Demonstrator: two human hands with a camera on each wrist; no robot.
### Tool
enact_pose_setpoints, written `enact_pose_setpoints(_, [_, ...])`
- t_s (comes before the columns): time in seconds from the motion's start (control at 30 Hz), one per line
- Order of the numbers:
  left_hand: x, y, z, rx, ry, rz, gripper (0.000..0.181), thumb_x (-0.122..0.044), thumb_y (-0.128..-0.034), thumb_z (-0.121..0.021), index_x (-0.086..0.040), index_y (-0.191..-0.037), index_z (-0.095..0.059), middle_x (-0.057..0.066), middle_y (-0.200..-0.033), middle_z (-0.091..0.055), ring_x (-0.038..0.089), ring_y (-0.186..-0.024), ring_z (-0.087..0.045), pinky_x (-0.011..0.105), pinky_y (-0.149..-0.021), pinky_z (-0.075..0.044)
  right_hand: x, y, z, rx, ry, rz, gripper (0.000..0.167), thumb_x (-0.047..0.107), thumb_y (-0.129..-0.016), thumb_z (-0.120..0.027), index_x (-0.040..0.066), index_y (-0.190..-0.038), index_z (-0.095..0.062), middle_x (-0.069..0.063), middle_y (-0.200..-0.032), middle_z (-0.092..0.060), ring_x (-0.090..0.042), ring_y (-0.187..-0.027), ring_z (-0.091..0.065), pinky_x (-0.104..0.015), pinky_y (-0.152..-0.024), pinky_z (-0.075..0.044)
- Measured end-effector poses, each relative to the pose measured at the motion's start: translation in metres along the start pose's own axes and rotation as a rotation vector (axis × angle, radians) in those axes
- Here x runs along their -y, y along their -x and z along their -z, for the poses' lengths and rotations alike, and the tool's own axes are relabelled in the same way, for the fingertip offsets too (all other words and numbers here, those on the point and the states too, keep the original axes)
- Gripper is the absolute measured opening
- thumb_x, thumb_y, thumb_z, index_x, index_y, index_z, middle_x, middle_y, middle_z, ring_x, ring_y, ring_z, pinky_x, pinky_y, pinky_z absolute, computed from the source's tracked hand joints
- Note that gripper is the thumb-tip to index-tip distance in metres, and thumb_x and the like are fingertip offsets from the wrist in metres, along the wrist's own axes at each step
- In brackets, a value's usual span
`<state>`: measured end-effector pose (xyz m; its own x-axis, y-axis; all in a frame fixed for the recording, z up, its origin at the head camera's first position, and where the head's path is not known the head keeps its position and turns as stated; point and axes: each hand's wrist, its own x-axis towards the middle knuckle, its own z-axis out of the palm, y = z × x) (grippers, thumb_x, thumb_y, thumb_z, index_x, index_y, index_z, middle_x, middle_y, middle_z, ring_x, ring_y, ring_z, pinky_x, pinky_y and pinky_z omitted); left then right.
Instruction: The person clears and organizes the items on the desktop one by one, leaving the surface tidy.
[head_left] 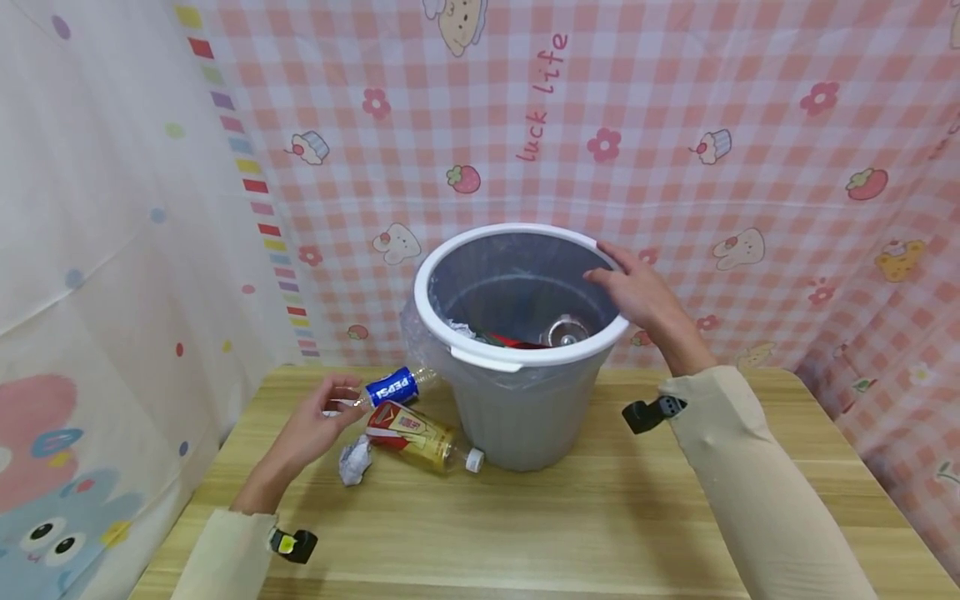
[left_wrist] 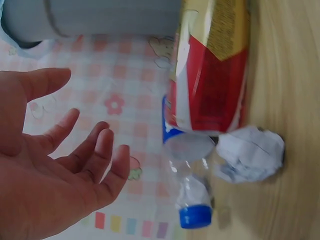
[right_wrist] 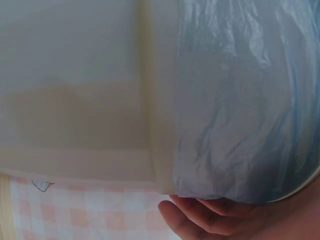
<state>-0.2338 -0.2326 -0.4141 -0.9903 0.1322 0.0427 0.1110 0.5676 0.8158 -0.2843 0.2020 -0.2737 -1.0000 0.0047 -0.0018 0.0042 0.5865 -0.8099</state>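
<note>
A grey trash bin point(head_left: 517, 417) with a white rim stands on the table, lined with a clear plastic bag point(right_wrist: 235, 100). My right hand point(head_left: 647, 292) grips the bin's rim on the right, thumb inside and fingers along the outside. Left of the bin, my left hand point(head_left: 318, 421) hovers with relaxed fingers, apart from the bottles in the left wrist view. Nearest to it lies an empty Pepsi bottle point(head_left: 392, 388) with a blue cap point(left_wrist: 195, 216). In front of that lies a drink bottle point(head_left: 412, 437) with a red and gold label and some yellow liquid. A crumpled paper ball point(head_left: 355, 461) sits beside it.
Inside the bin are a clear bottle point(head_left: 566, 330), something red point(head_left: 517, 342) and crumpled paper point(head_left: 461, 330). A pink checked curtain point(head_left: 525, 108) hangs behind the wooden table point(head_left: 562, 542), and a white curtain point(head_left: 127, 250) on the left.
</note>
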Motion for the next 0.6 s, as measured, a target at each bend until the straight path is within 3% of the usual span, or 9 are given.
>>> enact_pose_setpoints(0.27, [0.016, 0.005, -0.001, 0.09, 0.009, 0.052, 0.047, -0.023, -0.097, -0.063, -0.007, -0.137, -0.045, 0.025, -0.137, -0.05, 0.033, -0.114, -0.052, 0.034, -0.085, -0.048, -0.002, 0.001, -0.001, 0.003, -0.008, -0.003, 0.067, 0.039, -0.1, -0.049, 0.028, -0.159, -0.02, -0.018, -0.155, -0.036, -0.037, -0.129, -0.046, -0.055, -0.107, -0.038])
enact_pose_setpoints(0.43, [0.024, 0.008, -0.002, 0.109, 0.005, 0.078, 0.053, -0.026, -0.0952, -0.066, -0.007, -0.139, -0.042, 0.026, -0.139, -0.047, 0.037, -0.119, -0.049, 0.043, -0.09, -0.049, -0.001, 0.001, -0.001, 0.002, -0.015, 0.001, 0.067, 0.039, -0.1, -0.049, 0.028, -0.159, -0.02, -0.018, -0.155, -0.037, -0.037, -0.128, -0.048, -0.054, -0.107, -0.039])
enact_pose_setpoints(0.6, [0.033, 0.009, -0.006, 0.137, -0.001, 0.154, 0.063, -0.033, -0.0933, -0.068, -0.006, -0.142, -0.039, 0.024, -0.143, -0.045, 0.039, -0.125, -0.045, 0.054, -0.1, -0.043, 0.0, 0.001, -0.001, 0.0, -0.013, 0.003, 0.067, 0.038, -0.1, -0.05, 0.028, -0.159, -0.02, -0.017, -0.156, -0.036, -0.037, -0.13, -0.046, -0.054, -0.108, -0.037])
